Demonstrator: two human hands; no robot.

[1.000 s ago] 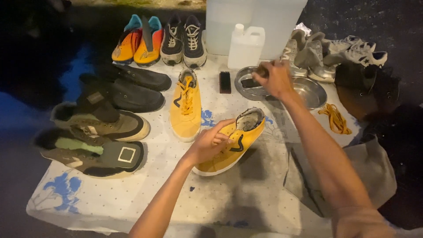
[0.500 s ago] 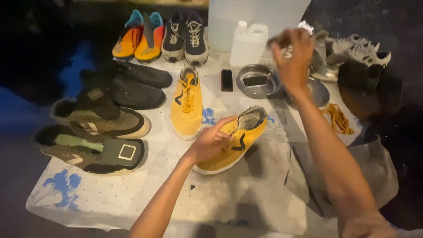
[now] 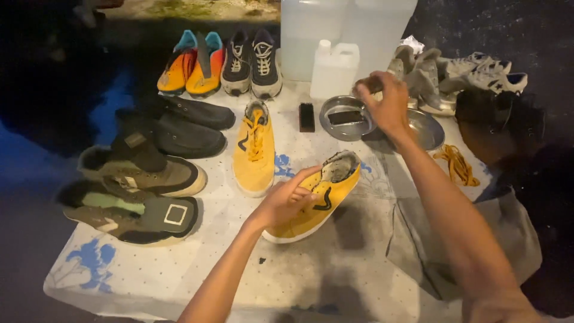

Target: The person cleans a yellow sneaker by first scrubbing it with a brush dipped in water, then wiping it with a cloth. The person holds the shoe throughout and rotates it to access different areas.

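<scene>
My left hand (image 3: 288,200) grips a yellow sneaker without laces (image 3: 320,197), tilted on the dotted cloth (image 3: 197,263). Its partner, a laced yellow sneaker (image 3: 254,148), lies just to the left. My right hand (image 3: 382,101) is raised over a round metal bowl (image 3: 335,127), fingers closed around a small brush (image 3: 366,87) that is mostly hidden. The bowl holds a dark block (image 3: 345,117). A second metal bowl (image 3: 427,128) sits beside it, under my wrist.
A black brush (image 3: 306,116) lies by the bowls. White plastic jugs (image 3: 333,69) stand at the back. Pairs of shoes line the left: orange (image 3: 190,64), black-and-white (image 3: 250,63), black (image 3: 179,122), olive (image 3: 140,188). Grey sneakers (image 3: 460,75) and yellow laces (image 3: 455,162) lie right.
My right hand rose from the bowl up toward the grey sneakers, then came back down over the bowl. My left hand kept hold of the yellow sneaker.
</scene>
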